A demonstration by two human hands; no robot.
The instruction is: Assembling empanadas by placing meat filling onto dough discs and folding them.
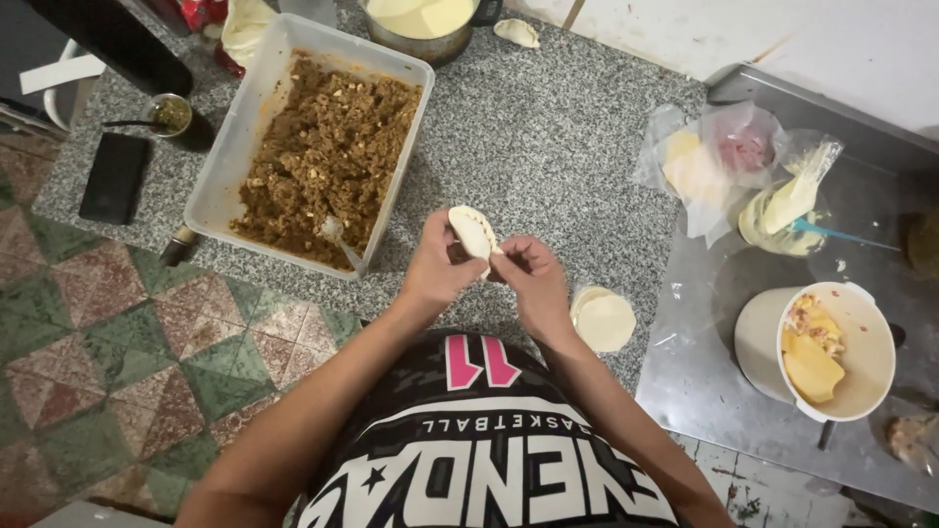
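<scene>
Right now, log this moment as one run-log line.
left hand: holds folded dough pocket | right hand: pinches its edge | dough discs: stacked beside right hand | tub of brown filling: on counter, spoon inside

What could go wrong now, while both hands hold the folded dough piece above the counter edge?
1. The left hand and right hand pinch the folded dough piece in the air near the counter edge; if it slips, it may fall to the tiled floor.
2. Pressing the seam too hard could split it.
3. The stack of dough discs lies close to the right forearm, which might knock it.
</scene>
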